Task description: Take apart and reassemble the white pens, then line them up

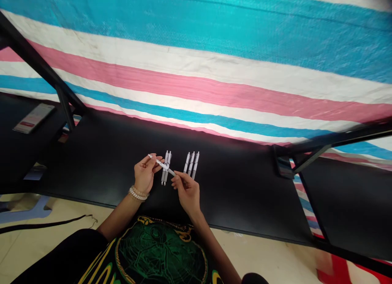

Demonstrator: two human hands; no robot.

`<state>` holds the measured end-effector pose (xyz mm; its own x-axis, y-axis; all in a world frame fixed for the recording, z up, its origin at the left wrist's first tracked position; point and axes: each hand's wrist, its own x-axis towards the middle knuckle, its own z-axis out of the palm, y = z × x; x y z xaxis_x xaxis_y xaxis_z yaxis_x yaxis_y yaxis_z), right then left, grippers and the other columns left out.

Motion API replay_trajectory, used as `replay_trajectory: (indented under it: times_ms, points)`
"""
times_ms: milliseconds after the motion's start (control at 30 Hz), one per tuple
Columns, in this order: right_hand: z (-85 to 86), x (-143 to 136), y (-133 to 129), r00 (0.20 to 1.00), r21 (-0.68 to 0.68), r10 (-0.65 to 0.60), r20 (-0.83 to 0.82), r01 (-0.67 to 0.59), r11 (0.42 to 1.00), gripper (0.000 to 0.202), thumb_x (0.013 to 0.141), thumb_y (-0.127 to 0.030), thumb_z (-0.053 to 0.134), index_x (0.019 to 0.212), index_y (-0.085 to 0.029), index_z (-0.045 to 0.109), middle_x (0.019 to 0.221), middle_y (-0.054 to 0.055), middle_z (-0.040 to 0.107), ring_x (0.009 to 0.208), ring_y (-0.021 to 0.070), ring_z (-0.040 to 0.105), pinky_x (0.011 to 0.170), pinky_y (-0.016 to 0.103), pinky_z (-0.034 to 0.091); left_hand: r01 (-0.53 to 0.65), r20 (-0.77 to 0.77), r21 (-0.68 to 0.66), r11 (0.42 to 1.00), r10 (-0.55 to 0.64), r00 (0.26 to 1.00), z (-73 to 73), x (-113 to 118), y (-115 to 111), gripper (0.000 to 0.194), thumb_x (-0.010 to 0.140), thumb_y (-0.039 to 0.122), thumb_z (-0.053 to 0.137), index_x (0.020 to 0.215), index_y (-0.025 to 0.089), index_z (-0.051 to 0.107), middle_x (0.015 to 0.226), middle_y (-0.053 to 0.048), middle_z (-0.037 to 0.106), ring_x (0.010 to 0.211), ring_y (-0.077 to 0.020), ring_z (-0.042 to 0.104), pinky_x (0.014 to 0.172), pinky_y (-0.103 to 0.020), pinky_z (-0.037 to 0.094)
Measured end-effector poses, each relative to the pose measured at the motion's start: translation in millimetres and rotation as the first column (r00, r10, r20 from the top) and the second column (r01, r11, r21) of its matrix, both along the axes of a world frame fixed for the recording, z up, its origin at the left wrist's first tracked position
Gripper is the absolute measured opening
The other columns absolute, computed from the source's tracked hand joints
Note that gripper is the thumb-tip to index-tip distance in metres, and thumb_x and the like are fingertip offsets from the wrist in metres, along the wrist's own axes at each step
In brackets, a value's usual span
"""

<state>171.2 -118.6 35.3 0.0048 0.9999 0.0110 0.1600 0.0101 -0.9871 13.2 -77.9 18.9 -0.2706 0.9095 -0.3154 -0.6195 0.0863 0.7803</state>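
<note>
A white pen [163, 165] is held slantwise between my two hands, above the black table. My left hand [145, 174] pinches its upper left end between thumb and fingers. At the lower right end, the fingers of my right hand [187, 190] close on its grey part. Two similar pens [164, 177] lie side by side beneath the held one, tips toward me. Just beyond my right hand, three more pens [190, 163] lie in a row, their lower ends partly hidden by that hand.
The black table [235, 186] has dark metal frame posts at both sides. A phone [34, 118] lies on a black surface at the far left. A striped sheet [196, 88] hangs behind the table. A dark object [283, 167] is by the right post.
</note>
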Motion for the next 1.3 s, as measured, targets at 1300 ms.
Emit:
replay_trajectory:
  times_ms: [1300]
  points:
    - [2.9, -7, 11, 0.957, 0.096, 0.074, 0.280, -0.105, 0.990, 0.037, 0.095, -0.029, 0.054, 0.132, -0.024, 0.057, 0.102, 0.007, 0.069, 0.091, 0.0195, 0.067, 0.083, 0.034, 0.055, 0.020, 0.017, -0.010, 1.000, -0.020, 1.000, -0.2, 1, 1, 0.039, 0.078, 0.040, 0.079, 0.104, 0.014, 0.067, 0.098, -0.012, 0.075, 0.089, -0.0233, 0.074, 0.084, -0.038, 0.059]
